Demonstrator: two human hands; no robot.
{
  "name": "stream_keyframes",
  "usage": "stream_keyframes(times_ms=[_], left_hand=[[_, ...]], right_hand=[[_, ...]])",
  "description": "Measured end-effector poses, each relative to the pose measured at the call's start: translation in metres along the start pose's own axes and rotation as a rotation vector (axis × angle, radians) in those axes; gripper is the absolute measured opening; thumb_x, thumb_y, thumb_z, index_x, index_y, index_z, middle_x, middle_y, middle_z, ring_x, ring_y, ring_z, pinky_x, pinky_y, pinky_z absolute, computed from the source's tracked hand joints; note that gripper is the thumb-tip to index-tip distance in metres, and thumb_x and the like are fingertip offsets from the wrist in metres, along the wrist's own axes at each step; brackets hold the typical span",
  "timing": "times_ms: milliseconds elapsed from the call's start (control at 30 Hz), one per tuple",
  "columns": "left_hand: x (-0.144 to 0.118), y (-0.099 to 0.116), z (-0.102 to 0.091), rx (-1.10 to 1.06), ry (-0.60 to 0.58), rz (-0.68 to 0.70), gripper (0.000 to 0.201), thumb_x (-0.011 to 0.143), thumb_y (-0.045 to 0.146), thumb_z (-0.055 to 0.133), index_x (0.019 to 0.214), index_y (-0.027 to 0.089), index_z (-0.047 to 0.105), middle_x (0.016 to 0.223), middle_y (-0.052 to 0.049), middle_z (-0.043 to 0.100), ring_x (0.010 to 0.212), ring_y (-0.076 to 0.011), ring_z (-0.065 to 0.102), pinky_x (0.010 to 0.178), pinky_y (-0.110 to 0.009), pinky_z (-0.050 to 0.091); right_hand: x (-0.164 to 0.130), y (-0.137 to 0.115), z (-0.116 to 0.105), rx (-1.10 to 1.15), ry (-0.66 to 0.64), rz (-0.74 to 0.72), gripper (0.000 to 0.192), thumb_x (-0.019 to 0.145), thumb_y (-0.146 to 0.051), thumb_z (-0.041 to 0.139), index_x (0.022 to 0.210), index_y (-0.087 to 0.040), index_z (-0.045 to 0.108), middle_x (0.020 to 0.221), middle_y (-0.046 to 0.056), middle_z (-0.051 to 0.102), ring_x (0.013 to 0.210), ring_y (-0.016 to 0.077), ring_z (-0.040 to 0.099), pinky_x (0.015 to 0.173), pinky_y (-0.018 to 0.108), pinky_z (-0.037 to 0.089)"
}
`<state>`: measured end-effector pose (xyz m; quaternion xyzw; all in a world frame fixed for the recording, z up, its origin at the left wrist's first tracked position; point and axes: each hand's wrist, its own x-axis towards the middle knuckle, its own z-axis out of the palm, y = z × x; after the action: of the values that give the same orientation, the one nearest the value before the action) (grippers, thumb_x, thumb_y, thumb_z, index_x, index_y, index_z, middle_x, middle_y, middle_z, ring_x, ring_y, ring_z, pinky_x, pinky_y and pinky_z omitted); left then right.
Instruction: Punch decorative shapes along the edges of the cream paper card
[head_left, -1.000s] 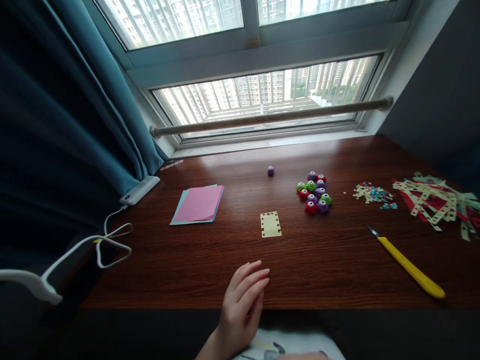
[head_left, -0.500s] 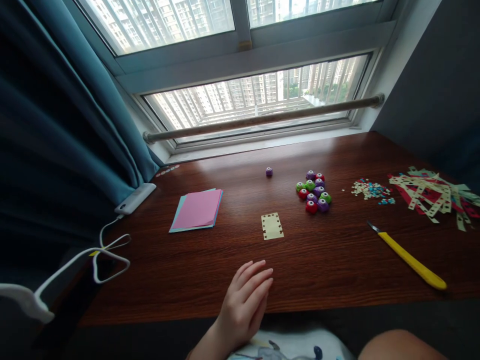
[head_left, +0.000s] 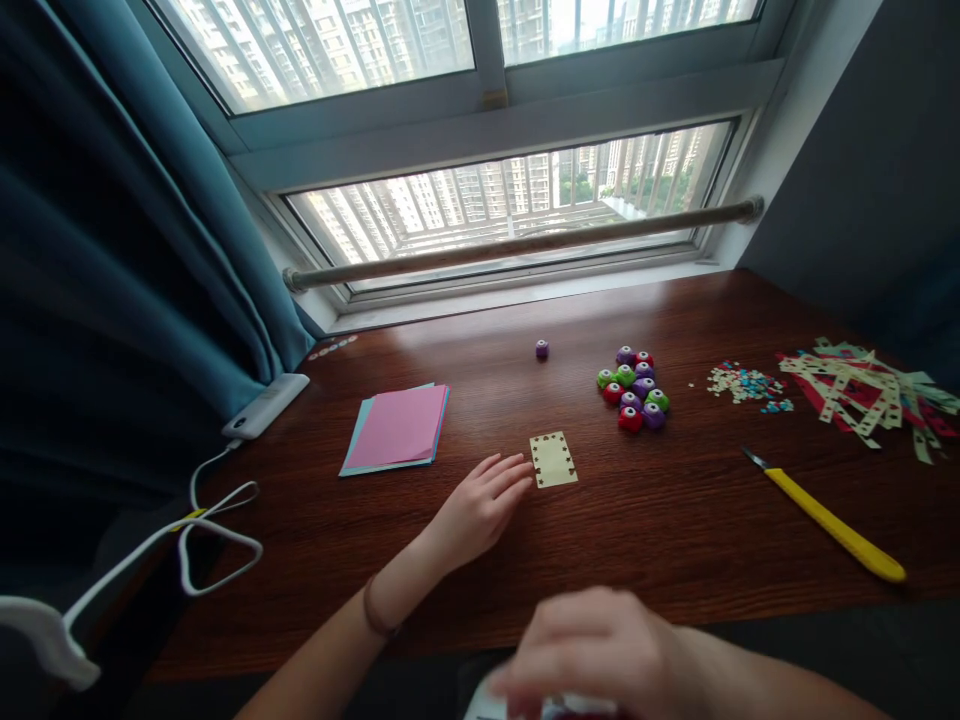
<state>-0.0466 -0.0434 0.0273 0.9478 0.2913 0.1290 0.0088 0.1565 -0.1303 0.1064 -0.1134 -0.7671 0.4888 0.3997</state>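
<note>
The card (head_left: 553, 460), a small cream rectangle with punched edges, lies flat on the desk (head_left: 675, 540) between the pink paper stack (head_left: 397, 428) and the cluster of punches (head_left: 634, 392). The left hand (head_left: 480, 505) rests palm-down with fingers loosely spread, fingertips just touching the card's left edge. The right hand (head_left: 600, 650) is blurred at the near edge, its grip unreadable; to lift the card cleanly I'd slide a fingertip under that edge, then pinch lightly without creasing.
</note>
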Motion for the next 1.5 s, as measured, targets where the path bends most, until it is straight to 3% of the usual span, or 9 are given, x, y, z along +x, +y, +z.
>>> stream_keyframes(times_ms=[133, 233, 400, 533, 633, 800, 1033, 1233, 1500], left_hand=[[0.017, -0.023, 0.016, -0.015, -0.084, 0.105, 0.037, 0.093, 0.027, 0.04, 0.128, 0.017, 0.045, 0.136, -0.011, 0.046, 0.13, -0.0221, 0.036, 0.108, -0.047, 0.028], [0.021, -0.028, 0.023, -0.032, -0.109, 0.151, 0.043, 0.092, 0.038, 0.041, 0.13, 0.018, 0.043, 0.137, -0.011, 0.045, 0.129, -0.0235, 0.037, 0.108, -0.045, 0.027], [0.013, -0.028, 0.023, -0.038, -0.078, 0.085, 0.046, 0.091, 0.044, 0.04, 0.129, 0.017, 0.045, 0.131, -0.013, 0.05, 0.115, -0.0284, 0.048, 0.094, -0.046, 0.038], [0.009, -0.03, 0.023, -0.061, -0.052, 0.062, 0.052, 0.091, 0.045, 0.041, 0.132, 0.014, 0.039, 0.123, -0.015, 0.054, 0.106, -0.0282, 0.052, 0.087, -0.045, 0.042], [0.009, -0.033, 0.024, -0.088, -0.027, 0.075, 0.051, 0.092, 0.043, 0.04, 0.131, 0.01, 0.038, 0.12, -0.015, 0.056, 0.108, -0.0268, 0.051, 0.091, -0.044, 0.041], [0.007, -0.037, 0.028, -0.128, 0.009, 0.101, 0.04, 0.093, 0.038, 0.039, 0.119, 0.009, 0.047, 0.12, -0.013, 0.058, 0.119, -0.0231, 0.046, 0.102, -0.039, 0.037], [0.007, -0.035, 0.03, -0.159, 0.057, 0.061, 0.028, 0.091, 0.033, 0.045, 0.109, 0.015, 0.056, 0.12, -0.01, 0.059, 0.107, -0.0242, 0.053, 0.09, -0.041, 0.045], [0.01, -0.039, 0.038, -0.171, 0.128, -0.095, 0.03, 0.092, 0.026, 0.044, 0.119, 0.015, 0.051, 0.123, -0.011, 0.056, 0.11, -0.0261, 0.05, 0.092, -0.045, 0.043], [0.011, -0.043, 0.042, -0.219, 0.12, -0.119, 0.032, 0.089, 0.035, 0.05, 0.117, 0.018, 0.054, 0.116, -0.011, 0.058, 0.109, -0.024, 0.052, 0.094, -0.042, 0.044]], right_hand=[[0.019, 0.066, -0.054, -0.279, 0.383, 0.271, 0.021, 0.088, -0.027, 0.05, 0.1, -0.017, 0.064, 0.091, 0.006, 0.067, 0.08, 0.0148, 0.063, 0.073, 0.026, 0.052], [0.033, 0.127, -0.105, -0.557, 0.542, 0.401, 0.021, 0.086, -0.022, 0.048, 0.099, -0.014, 0.063, 0.088, 0.007, 0.067, 0.077, 0.0152, 0.064, 0.07, 0.026, 0.052], [0.069, 0.203, -0.161, -0.774, 0.558, 0.447, 0.026, 0.082, -0.011, 0.046, 0.103, -0.01, 0.063, 0.105, 0.013, 0.062, 0.097, 0.0214, 0.058, 0.092, 0.036, 0.044], [0.104, 0.238, -0.175, -0.847, 0.5, 0.471, 0.045, 0.077, -0.003, 0.051, 0.121, -0.01, 0.054, 0.128, 0.015, 0.049, 0.121, 0.0236, 0.042, 0.105, 0.037, 0.03], [0.121, 0.253, -0.18, -0.836, 0.468, 0.499, 0.043, 0.076, -0.002, 0.054, 0.118, -0.011, 0.055, 0.13, 0.014, 0.048, 0.123, 0.0244, 0.04, 0.105, 0.043, 0.03], [0.119, 0.249, -0.176, -0.717, 0.529, 0.512, 0.022, 0.077, -0.007, 0.056, 0.097, -0.01, 0.064, 0.111, 0.014, 0.06, 0.114, 0.0255, 0.049, 0.101, 0.047, 0.034], [0.048, 0.183, -0.128, -0.309, 0.558, 0.461, 0.036, 0.083, -0.034, 0.056, 0.114, -0.016, 0.058, 0.109, 0.009, 0.064, 0.099, 0.0194, 0.061, 0.089, 0.034, 0.049], [-0.003, 0.154, -0.113, 0.536, 0.68, 0.584, 0.034, 0.074, -0.029, 0.07, 0.106, -0.021, 0.064, 0.106, 0.007, 0.066, 0.087, 0.0182, 0.065, 0.08, 0.033, 0.053], [-0.005, 0.147, -0.107, 0.567, 0.607, 0.508, 0.035, 0.067, -0.016, 0.074, 0.1, -0.021, 0.064, 0.106, 0.006, 0.066, 0.092, 0.019, 0.064, 0.089, 0.032, 0.047]])
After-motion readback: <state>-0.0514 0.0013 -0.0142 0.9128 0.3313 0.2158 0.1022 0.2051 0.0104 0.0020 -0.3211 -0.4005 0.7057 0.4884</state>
